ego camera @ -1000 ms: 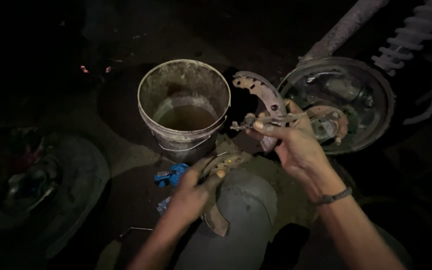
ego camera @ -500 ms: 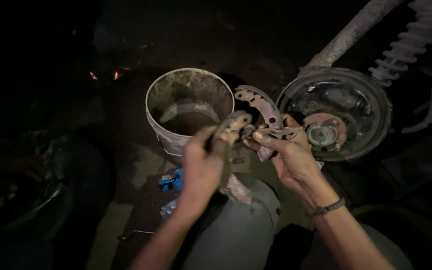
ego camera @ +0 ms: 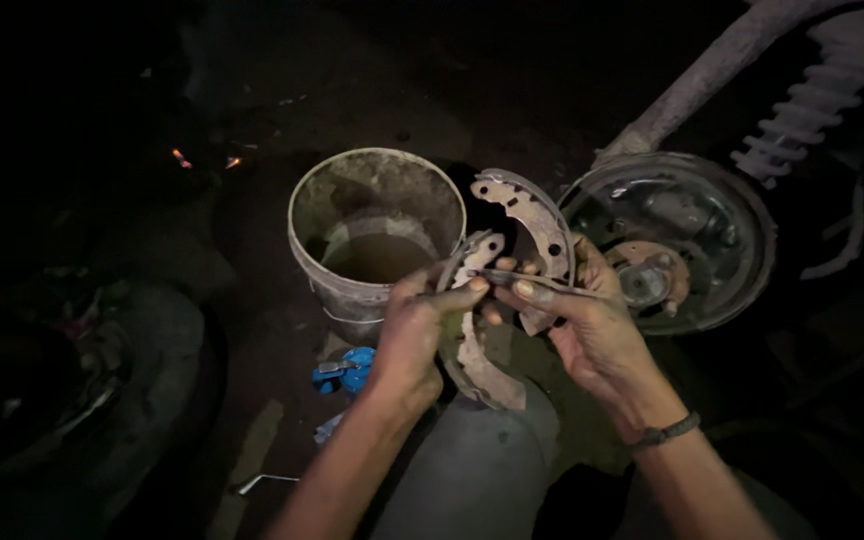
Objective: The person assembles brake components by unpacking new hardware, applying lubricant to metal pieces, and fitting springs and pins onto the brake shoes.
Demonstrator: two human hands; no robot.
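Left hand (ego camera: 414,335) raised from lap level, now carrying second brake shoe (ego camera: 472,330) up against right hand (ego camera: 592,335) and its brake shoe (ego camera: 532,225); fingertips meet.

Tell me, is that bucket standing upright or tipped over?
Upright. The bucket stands on the ground with its round mouth facing up, and murky liquid lies level inside, well below the rim.
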